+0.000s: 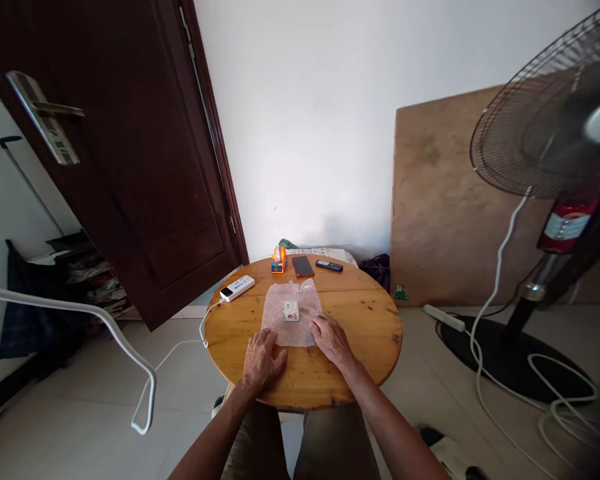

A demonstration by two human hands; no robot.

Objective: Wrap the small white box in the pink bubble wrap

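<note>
Round wooden table [360,327] bears bubble wrap [275,310], phone [303,267], power bank [238,288].

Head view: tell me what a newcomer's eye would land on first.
Probably the big standing fan looming at the right edge, opposite the dark door at upper left. Next, likely the round wooden table at lower center, where a small printed item lies on bubble wrap, with the left hand and right hand at the wrap's near part.

Single head-worn view, facing forward and down over round table [365,317], wall beyond.
</note>
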